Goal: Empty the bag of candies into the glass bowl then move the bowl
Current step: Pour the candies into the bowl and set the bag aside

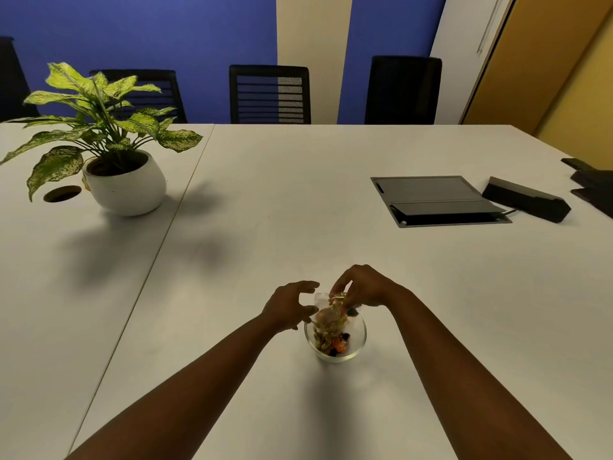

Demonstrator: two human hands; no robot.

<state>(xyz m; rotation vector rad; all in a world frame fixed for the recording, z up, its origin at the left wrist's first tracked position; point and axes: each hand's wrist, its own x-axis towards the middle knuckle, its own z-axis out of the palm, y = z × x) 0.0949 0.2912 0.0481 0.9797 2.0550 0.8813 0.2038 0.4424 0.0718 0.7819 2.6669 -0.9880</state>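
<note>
A small glass bowl [360, 340] stands on the white table [298, 200] near the front centre, with several wrapped candies [339, 346] in it, orange and dark ones among them. A clear plastic bag [326, 318] hangs upside down over the bowl, its mouth down in it, with gold-wrapped candies inside. My right hand [363, 287] pinches the bag's upper end. My left hand [290, 305] is at the bag's left side, fingers curled and spread; whether it touches the bag is unclear.
A potted plant [109, 144] in a white pot stands at the far left beside a cable hole [62, 193]. A grey hatch [438, 200] and a black device [525, 199] lie at the far right. Black chairs [270, 94] line the far edge.
</note>
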